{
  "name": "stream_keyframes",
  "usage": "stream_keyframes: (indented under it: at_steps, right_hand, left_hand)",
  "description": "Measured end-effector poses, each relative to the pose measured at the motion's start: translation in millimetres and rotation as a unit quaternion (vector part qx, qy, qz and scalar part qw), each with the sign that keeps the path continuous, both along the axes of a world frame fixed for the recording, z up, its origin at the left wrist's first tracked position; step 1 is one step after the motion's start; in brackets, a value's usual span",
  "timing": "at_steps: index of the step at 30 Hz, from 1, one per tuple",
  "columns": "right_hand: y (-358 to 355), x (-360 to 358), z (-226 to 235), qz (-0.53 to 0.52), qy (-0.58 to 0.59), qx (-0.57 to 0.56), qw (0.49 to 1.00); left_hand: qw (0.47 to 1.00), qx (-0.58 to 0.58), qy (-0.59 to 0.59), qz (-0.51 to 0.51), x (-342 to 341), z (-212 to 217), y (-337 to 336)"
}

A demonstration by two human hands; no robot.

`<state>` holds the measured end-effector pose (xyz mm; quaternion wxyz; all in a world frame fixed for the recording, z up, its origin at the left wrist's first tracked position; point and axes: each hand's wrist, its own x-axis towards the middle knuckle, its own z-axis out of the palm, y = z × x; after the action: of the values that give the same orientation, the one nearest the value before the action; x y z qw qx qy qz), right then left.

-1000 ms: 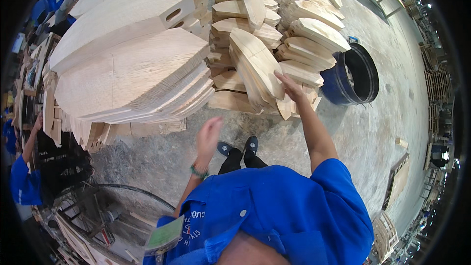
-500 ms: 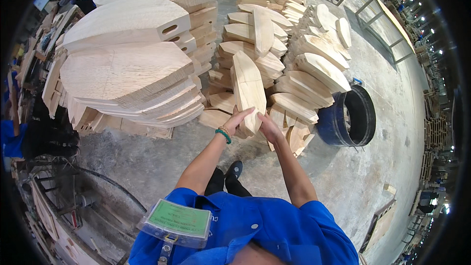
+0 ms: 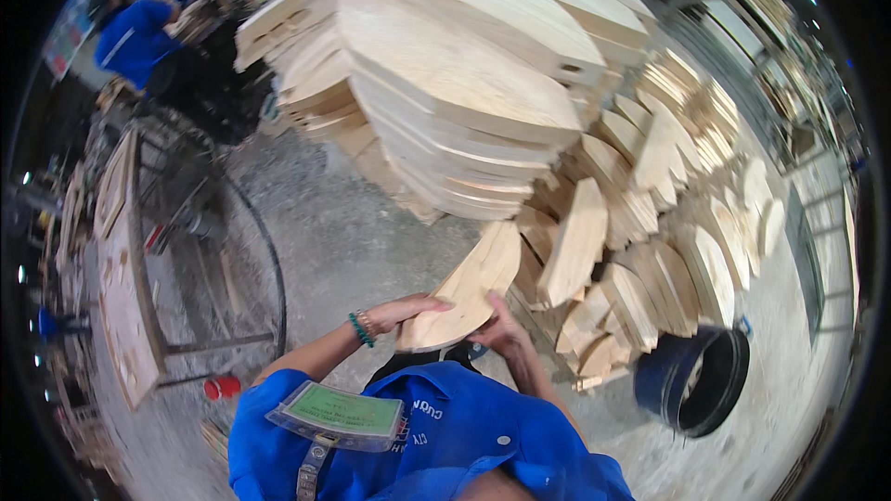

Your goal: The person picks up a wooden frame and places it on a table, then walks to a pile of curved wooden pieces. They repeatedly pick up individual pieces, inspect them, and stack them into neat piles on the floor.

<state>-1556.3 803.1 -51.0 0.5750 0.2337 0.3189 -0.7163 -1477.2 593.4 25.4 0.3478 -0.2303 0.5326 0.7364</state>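
Nearer the shirt (image 3: 548, 441) than before — both hands (image 3: 410, 308) hold the board (image 3: 475, 286).

Pale, curved-edged wooden board (image 3: 469, 288), aslant between left grip (image 3: 405, 310) and right grip (image 3: 505, 328)

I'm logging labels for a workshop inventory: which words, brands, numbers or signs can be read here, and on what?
Blue shirt: white lettering, upside down in the picture; partly legible, but I don't copy printed words.
Green badge: small print, too blurred to read.
Held wooden piece: no lettering visible.
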Motion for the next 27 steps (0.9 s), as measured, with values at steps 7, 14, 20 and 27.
stream_keyframes:
  at_steps: [7,14,20,27]
  right_hand:
    - [-139,52,18,0.231,0.019,-0.107,0.967]
    - [-308,10,136,0.225,0.306,-0.072,0.922]
    - [-405,-82,190,0.083,0.357,-0.044,0.929]
    - [-442,-139,218,0.034,0.416,0.006,0.909]
  left_hand:
    - [0.972,-0.062,-0.07,0.217,138,54,-75]
    - [0.92,-0.153,0.131,0.338,134,98,-206]
    - [0.911,-0.178,0.17,0.332,5,137,-343]
    - [0.936,-0.285,0.182,0.095,-146,180,-464]
